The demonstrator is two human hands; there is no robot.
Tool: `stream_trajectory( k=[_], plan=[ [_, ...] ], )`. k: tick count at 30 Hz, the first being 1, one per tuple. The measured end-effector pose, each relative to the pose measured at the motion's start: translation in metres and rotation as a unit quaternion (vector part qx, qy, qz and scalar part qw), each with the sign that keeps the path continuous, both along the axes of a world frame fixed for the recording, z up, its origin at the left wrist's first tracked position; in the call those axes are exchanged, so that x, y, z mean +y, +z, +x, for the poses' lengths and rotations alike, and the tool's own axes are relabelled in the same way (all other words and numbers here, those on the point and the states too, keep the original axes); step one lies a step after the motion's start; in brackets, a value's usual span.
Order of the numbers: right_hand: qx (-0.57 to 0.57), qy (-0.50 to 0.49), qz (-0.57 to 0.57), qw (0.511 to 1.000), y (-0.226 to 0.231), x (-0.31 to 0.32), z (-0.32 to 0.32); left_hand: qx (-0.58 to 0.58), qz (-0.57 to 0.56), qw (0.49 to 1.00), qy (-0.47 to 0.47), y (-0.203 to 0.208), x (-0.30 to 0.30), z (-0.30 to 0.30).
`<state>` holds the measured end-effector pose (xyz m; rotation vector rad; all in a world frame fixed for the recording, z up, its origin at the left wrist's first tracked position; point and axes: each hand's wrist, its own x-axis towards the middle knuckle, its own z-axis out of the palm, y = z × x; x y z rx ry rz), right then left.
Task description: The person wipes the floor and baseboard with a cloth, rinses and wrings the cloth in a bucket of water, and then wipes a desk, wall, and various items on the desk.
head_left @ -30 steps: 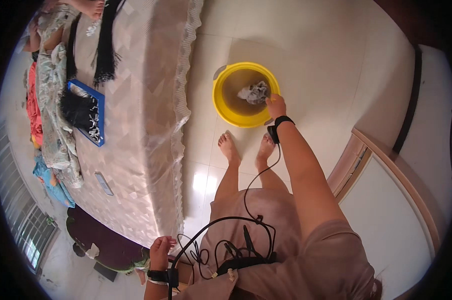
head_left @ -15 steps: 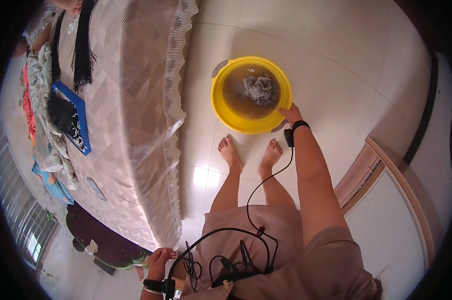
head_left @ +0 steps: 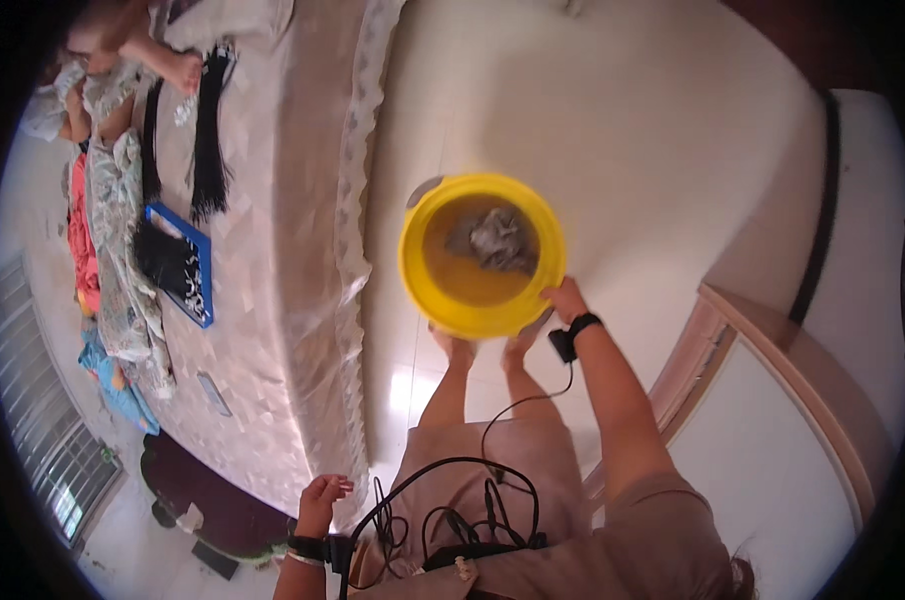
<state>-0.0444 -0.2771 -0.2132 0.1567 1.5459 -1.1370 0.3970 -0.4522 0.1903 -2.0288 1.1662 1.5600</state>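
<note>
My right hand (head_left: pixel 568 299) is closed round the lower right rim of a round yellow basin (head_left: pixel 413 262) with grey handle patches. Murky brownish water (head_left: pixel 463 285) fills part of it, and a wet, crumpled grey cloth (head_left: pixel 500 240) lies in the water. In this view the basin covers the front of my feet (head_left: pixel 458 350); how high it is off the floor is hard to judge. Low on the left, my left hand (head_left: pixel 323 492) is held up beside the bed's corner with its fingers curled together. What it may hold at the fingertips is too small to make out.
Along the left runs a bed with a pale patterned cover (head_left: pixel 263 300). On it lie a blue tray (head_left: pixel 206 275) of black strands, more black bundles (head_left: pixel 210 150), bedding and a person's bare foot (head_left: pixel 183 72). A wooden-edged white panel (head_left: pixel 763 430) stands at right. Black cables (head_left: pixel 453 465) hang across my lap.
The basin, still gripped by my right hand, has come nearer to me and now overlaps my feet. My left hand stays by the bed corner. The whole view has shifted slightly.
</note>
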Motion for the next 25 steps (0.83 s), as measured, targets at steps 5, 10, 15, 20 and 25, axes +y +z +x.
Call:
stream_trajectory(
  k=[5,10,15,20,25],
  plan=[
    [-0.004,-0.005,-0.002,1.0,0.162,0.021,-0.037,0.111,-0.07,0.989,-0.07,0.014,-0.033,-0.102],
    [0.073,0.049,0.007,0.996,0.362,0.027,-0.115,0.21,-0.104,0.964,-0.127,0.044,-0.059,-0.23],
    [0.113,0.055,-0.03,0.992,0.512,0.027,-0.206,0.327,0.075,0.942,0.018,0.115,-0.062,-0.371],
    [0.187,0.077,-0.056,0.978,0.585,0.018,-0.305,0.445,0.216,0.868,0.033,0.153,-0.066,-0.455],
    [0.203,0.105,-0.046,0.972,0.636,-0.008,-0.401,0.51,0.214,0.833,0.0,0.188,-0.09,-0.548]
  ],
)
